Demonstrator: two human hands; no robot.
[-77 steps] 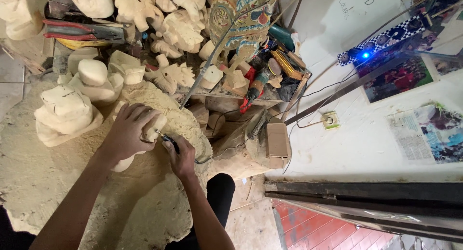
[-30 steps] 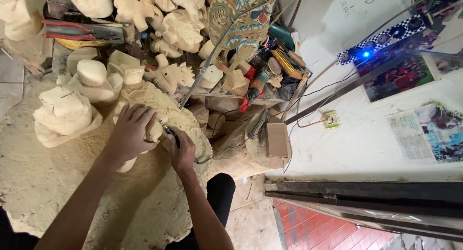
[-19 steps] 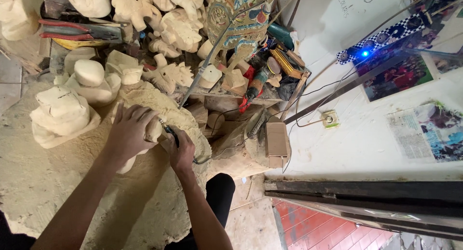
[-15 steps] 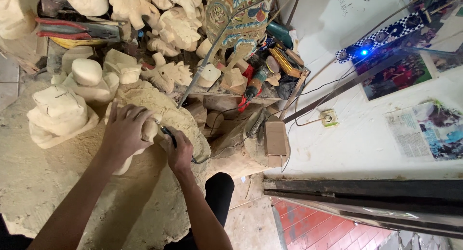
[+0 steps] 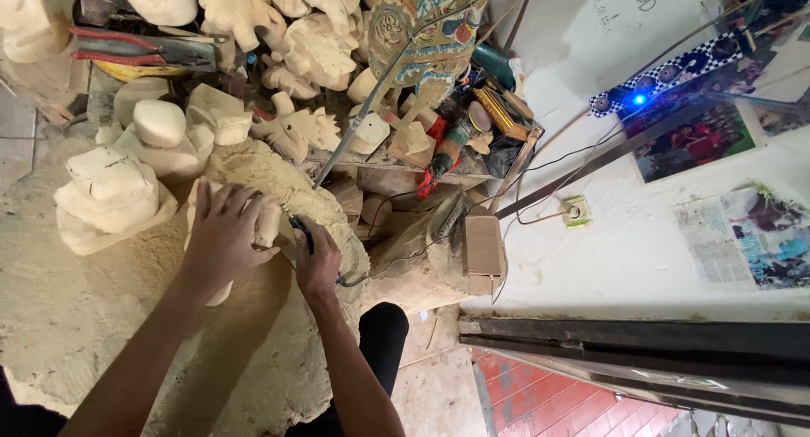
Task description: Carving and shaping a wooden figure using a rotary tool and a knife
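Holding steady: left hand still clamps pale carving; right hand still clenches dark tool.

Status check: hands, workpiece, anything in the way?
Left hand clamped on pale carving. Right hand grips a dark corded tool at the carving. Wood dust all round; nothing blocking.

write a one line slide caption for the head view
Left hand steadies a pale wooden carving while right hand works a dark corded tool against it, amid sawdust.
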